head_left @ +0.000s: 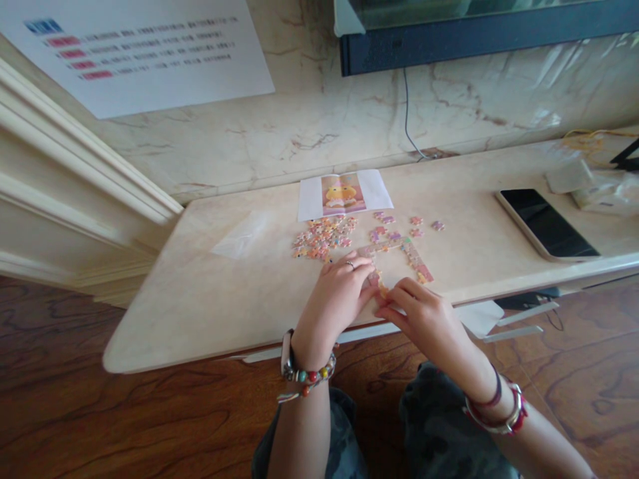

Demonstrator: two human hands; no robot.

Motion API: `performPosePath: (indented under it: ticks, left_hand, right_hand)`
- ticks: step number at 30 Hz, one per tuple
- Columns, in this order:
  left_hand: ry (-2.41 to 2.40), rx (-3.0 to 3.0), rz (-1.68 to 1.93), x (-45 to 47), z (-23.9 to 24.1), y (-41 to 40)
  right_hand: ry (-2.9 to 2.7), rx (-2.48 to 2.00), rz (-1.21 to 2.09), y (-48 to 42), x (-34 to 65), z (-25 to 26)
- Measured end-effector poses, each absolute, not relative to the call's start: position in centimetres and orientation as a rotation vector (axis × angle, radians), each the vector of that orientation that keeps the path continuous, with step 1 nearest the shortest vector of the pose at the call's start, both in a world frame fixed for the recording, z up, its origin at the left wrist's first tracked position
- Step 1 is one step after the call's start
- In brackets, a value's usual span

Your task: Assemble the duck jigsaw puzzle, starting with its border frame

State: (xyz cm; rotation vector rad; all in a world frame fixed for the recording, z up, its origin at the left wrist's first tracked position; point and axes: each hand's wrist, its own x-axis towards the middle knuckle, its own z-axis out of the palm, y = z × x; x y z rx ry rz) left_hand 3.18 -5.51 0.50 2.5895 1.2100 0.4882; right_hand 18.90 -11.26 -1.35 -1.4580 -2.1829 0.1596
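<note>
A partly joined jigsaw border (413,254) lies near the front edge of the counter, with its top and right sides showing. My left hand (344,286) curls over the border's left side, thumb and fingers closed on the pieces there and partly hiding them. At the lower left corner, my right hand (422,309) pinches a yellowish puzzle piece (383,290); its fingertips almost meet my left thumb. Behind my left hand is a pile of loose puzzle pieces (324,237). Several more loose pieces (382,231) are scattered above the border.
A printed picture sheet (342,193) lies against the wall. A clear plastic bag (242,236) is on the left, a phone (546,223) on the right, with plastic packets (606,189) behind it. The counter's rounded front edge (200,359) runs close to my legs.
</note>
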Motion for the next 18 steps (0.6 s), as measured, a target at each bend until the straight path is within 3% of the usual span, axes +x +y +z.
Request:
performPosePath:
  ticks: [10,18]
  left_hand:
    - [1.270,2.525,0.512,3.6,0.4,-5.5]
    - [1.311,2.497,0.502,3.8,0.5,-5.7]
  right_hand:
    - [-2.085,-1.359,0.278,-11.6,19.5,-2.2]
    - [-2.301,-1.284,0.141,-11.4,20.5,-1.8]
